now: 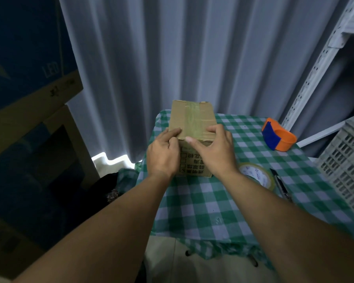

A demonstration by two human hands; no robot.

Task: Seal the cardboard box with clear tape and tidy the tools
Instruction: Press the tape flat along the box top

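A single head-worn wide-angle camera gives the only view, so no second view shares the scene. It looks forward and steeply down from above the person's forearms, which enter from the bottom edge and converge toward the middle. The checked tabletop [202, 205] sits close below, its near edge visible, with the floor showing underneath. The cardboard box [192, 121] lies near the centre, within arm's reach. Ahead, the view faces a grey curtain [192, 48]. The wide lens bends the shelf upright [315, 64] at the right and the stacked cartons [29, 88] at the left.
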